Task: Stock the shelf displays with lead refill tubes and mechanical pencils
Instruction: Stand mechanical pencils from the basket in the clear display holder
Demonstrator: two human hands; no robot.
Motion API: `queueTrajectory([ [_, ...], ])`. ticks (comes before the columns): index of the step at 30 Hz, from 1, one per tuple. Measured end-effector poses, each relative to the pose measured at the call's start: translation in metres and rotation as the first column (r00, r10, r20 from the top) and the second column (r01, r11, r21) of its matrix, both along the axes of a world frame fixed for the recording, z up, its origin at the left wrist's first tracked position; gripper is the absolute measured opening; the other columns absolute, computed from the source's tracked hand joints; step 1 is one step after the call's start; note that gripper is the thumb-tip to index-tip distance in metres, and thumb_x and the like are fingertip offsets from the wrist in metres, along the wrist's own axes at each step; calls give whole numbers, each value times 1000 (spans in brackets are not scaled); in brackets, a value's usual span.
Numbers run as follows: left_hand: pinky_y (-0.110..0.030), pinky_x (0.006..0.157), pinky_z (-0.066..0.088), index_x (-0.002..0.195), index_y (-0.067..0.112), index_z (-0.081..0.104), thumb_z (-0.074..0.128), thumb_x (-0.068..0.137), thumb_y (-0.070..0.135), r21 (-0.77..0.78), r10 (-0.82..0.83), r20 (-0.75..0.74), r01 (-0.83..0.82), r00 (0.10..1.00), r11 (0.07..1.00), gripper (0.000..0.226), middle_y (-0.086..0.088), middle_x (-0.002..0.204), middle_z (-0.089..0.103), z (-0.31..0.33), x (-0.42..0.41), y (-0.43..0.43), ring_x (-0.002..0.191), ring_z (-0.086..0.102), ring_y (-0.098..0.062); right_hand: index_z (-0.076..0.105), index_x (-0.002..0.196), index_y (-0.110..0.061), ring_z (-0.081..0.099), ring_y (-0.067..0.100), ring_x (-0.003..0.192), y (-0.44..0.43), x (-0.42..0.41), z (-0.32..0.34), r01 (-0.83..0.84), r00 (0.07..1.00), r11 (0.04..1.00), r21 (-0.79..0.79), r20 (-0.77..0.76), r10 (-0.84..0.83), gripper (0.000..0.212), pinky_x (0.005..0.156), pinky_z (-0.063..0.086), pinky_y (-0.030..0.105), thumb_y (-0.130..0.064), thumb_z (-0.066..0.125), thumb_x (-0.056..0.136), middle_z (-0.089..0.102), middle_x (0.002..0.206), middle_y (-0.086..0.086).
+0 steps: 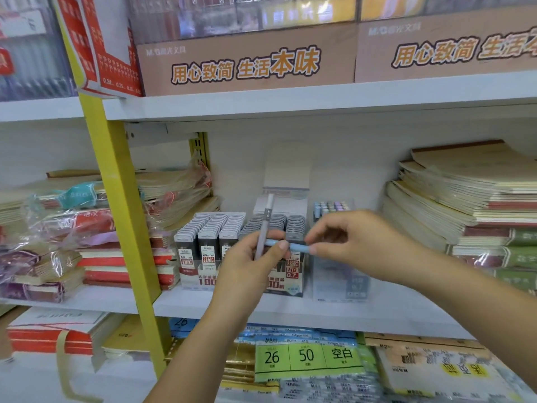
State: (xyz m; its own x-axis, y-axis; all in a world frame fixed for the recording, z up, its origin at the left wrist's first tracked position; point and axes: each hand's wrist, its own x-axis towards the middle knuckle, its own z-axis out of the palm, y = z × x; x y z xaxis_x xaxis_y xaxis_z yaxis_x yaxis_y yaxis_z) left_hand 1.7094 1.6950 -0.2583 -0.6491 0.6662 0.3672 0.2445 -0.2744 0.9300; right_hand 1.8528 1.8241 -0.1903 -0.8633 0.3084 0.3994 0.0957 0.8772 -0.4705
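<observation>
Left hand (pixel 250 263) was raised in front of the middle shelf (pixel 377 312), fingers curled round two mechanical pencils: a grey-and-white pencil (pixel 266 225) standing roughly upright out of the grip, and a pale blue pencil (pixel 293 246) lying crosswise under the thumb. Right hand (pixel 357 242) pinched the free end of the blue pencil between thumb and fingertip. Both hands were thus on that one pencil, and neither pencil touched the shelf or any display. Lead refill side: the 0.5 refill display (pixel 209 242) showed three rows of tubes packed to the front. The neighbouring 0.7 refill display (pixel 295 223) also looked full, though the hands covered part of it. Judged: refill stocking largely done; no loose tubes in view. Pencil side: the clear pencil box (pixel 340 283), just right of the 0.7 display, held a cluster of pastel caps at its back. Its front part looked unfilled through the clear wall (blurred, not certain). Judged: pencil stocking under way, with at least the two held pencils left to go in. Whether more stock waited out of view could not be told. Notebook stacks (pixel 465 205) flanked the displays.
</observation>
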Motion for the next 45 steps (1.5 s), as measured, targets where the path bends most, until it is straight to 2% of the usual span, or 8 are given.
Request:
queueTrajectory([
  [4,-12,50,40,104,39,70,66,94,32,3,-14,-126,14,992,1000,12,15,75,72,10,7,4,53,56,8,64,98,-37,61,-6,76,-8,-12,1,-50,998,996,80,-25,52,24,70,49,12,-19,72,84,67,84,-18],
  [6,-21,54,39,114,46,60,59,97,41,6,-17,-113,18,993,1000,18,12,81,73,12,6,4,52,52,6,56,105,-46,64,1,73,-4,-9,6,-64,992,998,-21,-107,61,42,68,53,18,-14,71,84,68,86,-11],
  [9,-19,46,33,102,42,62,50,101,42,52,-44,13,43,999,998,12,10,77,68,8,3,2,50,41,-3,46,111,-58,68,18,70,12,-5,18,-69,957,986,-150,-290,22,63,60,52,26,-5,68,85,62,86,-7],
  [14,-15,50,42,89,40,66,49,102,38,-5,-35,-46,35,998,999,22,12,72,64,-3,-2,-1,56,49,-3,53,98,-49,69,20,76,35,-14,30,-47,889,982,-185,-457,-43,48,70,54,30,-6,70,84,64,80,-1],
  [23,-15,54,46,99,39,70,52,102,30,2,-55,-30,56,998,998,20,8,73,68,-15,-11,-4,59,54,-6,64,102,-24,63,14,85,47,-37,1,206,952,953,223,-271,-143,22,81,52,34,-18,73,83,67,89,-6],
  [28,-14,55,45,99,39,69,53,101,30,0,-61,-30,61,998,998,19,9,72,68,-17,-11,-2,59,53,-6,60,101,-25,58,11,86,48,-42,-3,258,939,936,241,-291,-184,21,74,44,25,-23,73,84,63,91,-7],
  [39,-16,51,41,97,43,69,53,100,32,3,-65,-14,65,998,998,20,8,72,68,-19,-8,0,56,46,-7,65,90,-19,61,17,83,44,-40,3,243,952,925,291,-254,-170,15,77,49,31,-18,76,80,62,88,1],
  [45,-15,52,41,97,43,69,54,99,34,-2,-69,-16,69,997,998,18,8,73,68,-18,-7,-1,56,46,-7,65,91,-24,60,13,84,44,-40,5,237,959,928,289,-221,-176,14,75,44,23,-19,75,82,61,90,-3],
])
